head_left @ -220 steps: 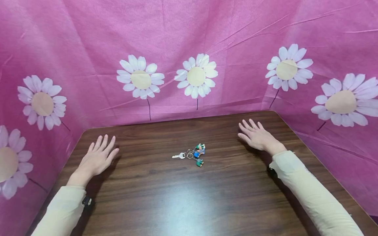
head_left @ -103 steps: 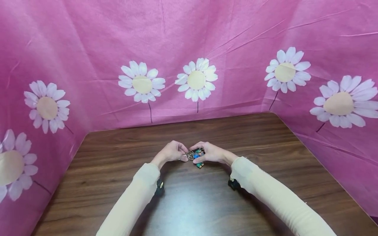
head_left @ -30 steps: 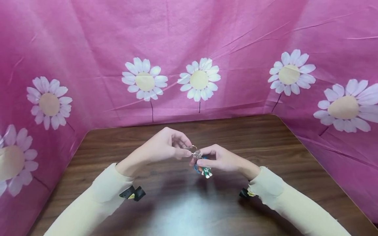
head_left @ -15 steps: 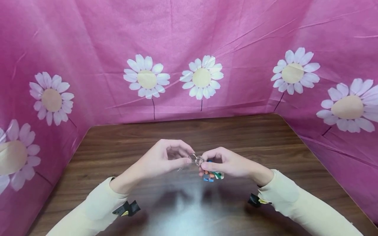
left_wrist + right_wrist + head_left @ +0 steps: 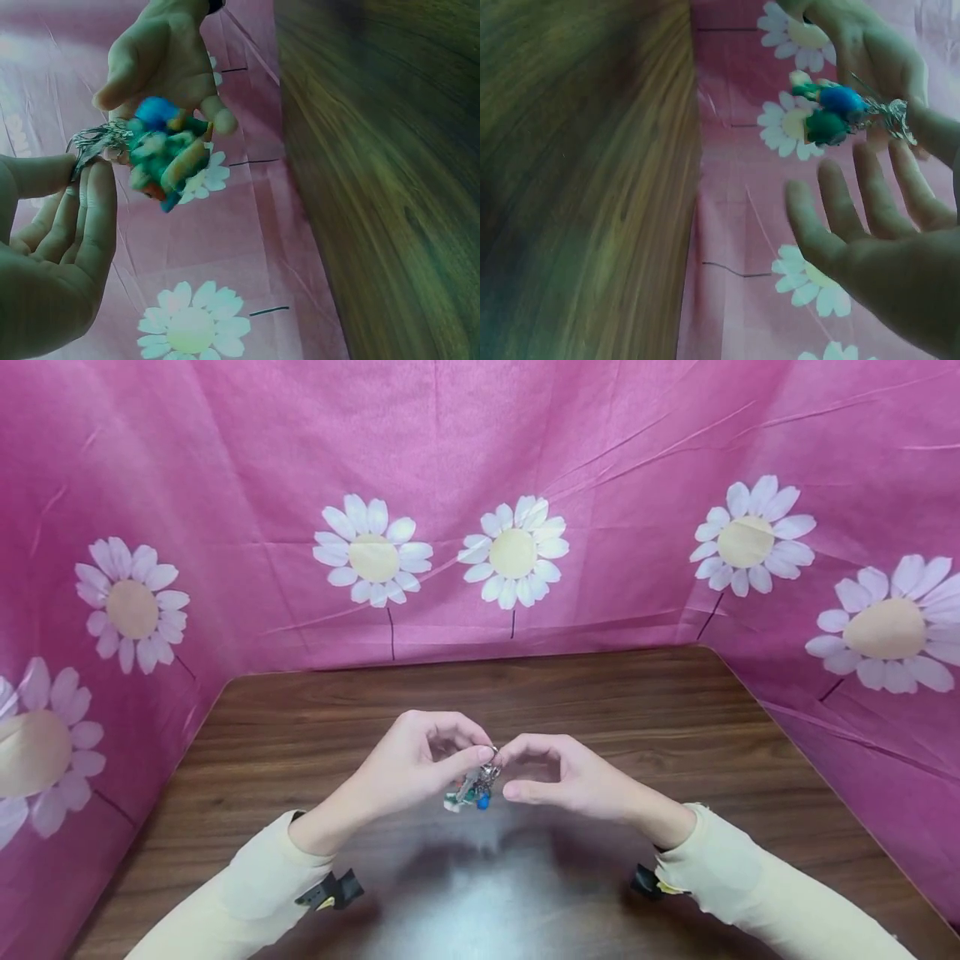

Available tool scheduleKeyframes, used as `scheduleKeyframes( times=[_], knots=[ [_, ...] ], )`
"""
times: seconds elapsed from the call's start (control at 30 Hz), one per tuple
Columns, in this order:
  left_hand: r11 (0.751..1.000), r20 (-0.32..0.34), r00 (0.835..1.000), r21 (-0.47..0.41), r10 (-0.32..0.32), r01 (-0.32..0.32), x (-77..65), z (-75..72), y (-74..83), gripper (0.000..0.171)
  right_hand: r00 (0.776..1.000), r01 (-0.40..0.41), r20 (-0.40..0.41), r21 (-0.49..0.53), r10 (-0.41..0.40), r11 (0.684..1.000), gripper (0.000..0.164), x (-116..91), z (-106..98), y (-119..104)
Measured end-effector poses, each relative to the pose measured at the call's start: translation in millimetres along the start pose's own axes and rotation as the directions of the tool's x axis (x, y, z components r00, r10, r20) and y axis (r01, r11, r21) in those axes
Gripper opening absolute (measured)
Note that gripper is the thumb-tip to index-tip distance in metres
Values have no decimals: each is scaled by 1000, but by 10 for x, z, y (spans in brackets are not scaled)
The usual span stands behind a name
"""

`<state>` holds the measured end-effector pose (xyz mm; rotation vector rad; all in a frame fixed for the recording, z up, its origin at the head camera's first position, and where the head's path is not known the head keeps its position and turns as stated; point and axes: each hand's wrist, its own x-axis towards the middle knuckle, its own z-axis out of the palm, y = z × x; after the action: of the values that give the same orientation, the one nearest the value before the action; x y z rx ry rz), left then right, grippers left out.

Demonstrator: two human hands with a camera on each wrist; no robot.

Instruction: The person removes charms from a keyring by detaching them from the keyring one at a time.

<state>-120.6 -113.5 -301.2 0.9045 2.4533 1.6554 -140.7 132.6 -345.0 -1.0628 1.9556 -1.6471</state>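
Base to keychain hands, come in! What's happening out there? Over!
Left hand pinching keychain, above table. Right hand open beside it, contact unclear. Toy charms dangling. Nothing seen blocking either hand.

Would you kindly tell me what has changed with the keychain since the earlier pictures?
The keychain has been lifted off the table, and the left hand pinches it. The right hand, which held it moments ago, has opened; the charms have swung leftward. The table and backdrop are unchanged.

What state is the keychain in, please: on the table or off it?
Off: the left hand's grip holds the keychain above the table.
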Motion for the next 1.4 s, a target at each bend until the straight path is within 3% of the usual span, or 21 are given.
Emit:
scheduleKeyframes(
  times=[0.1,0.3,0.53,0.77,1.13,1.33,1.4],
  knots=[
    [999,-26,999,6,-32,32,11,0,14,5,999,18,-49,16,-17,1000,20,3,52,22],
    [998,-31,998,-15,-61,60,14,22,9,6,999,13,-53,164,-4,986,15,25,136,58],
    [995,-40,996,-64,-85,82,10,9,-11,9,985,-42,-168,-21,38,999,16,28,81,20],
    [990,-31,993,-81,-117,114,9,-11,-8,9,980,-26,-201,-66,12,997,12,20,22,-47],
    [987,-33,990,-87,-139,136,3,-12,-30,7,981,-59,-190,-80,43,995,11,8,-13,-119],
    [994,-38,996,-68,-84,82,0,-4,-42,7,992,-56,-107,71,64,996,11,8,8,-103],
    [995,-37,997,-69,-71,69,-6,-2,-35,7,993,-58,-102,73,65,996,10,6,14,-89]
  ],
)
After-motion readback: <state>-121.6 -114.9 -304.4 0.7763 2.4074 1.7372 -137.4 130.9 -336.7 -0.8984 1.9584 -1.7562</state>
